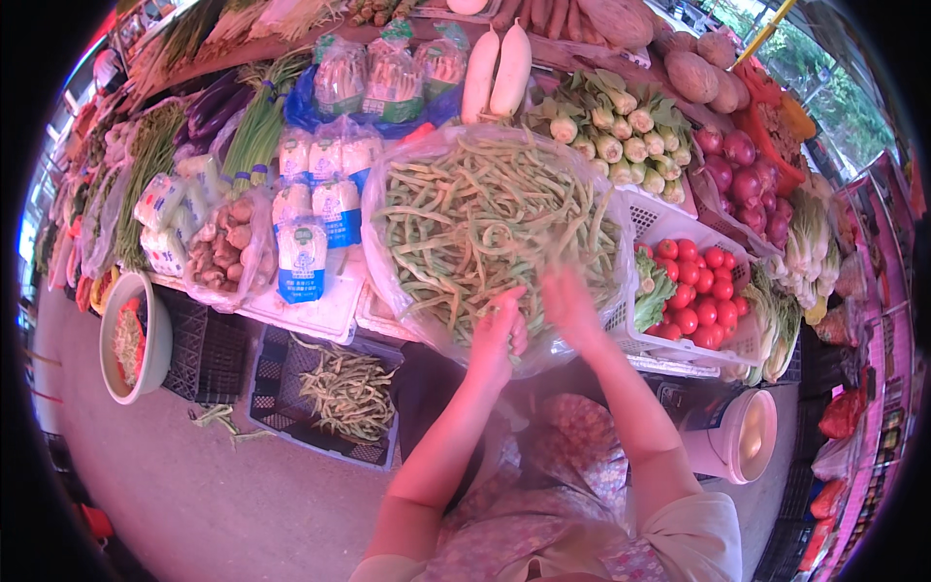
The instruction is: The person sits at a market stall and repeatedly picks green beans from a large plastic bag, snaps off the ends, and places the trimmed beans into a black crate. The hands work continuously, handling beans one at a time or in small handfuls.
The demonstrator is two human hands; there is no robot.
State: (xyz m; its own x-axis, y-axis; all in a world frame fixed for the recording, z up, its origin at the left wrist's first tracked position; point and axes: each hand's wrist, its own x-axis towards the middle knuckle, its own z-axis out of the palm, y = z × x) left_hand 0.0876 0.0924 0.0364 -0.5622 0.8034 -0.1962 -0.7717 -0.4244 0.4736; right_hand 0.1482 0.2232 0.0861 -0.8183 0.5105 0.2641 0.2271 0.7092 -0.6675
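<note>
A big heap of green beans fills a wide container lined with a clear plastic bag, right in front of me. My left hand is over the near edge of the heap, fingers curled closed with the thumb up; whatever they hold, if anything, is too small to make out. Just to its right, my right hand reaches over the beans. Motion smears its fingers, so their shape and any grip cannot be told.
Red tomatoes in a white crate stand at the right, below leafy green vegetables. Bagged mushrooms and blue-white packets lie left. A dark crate with more beans is on the floor, lower left; a white bucket stands lower right.
</note>
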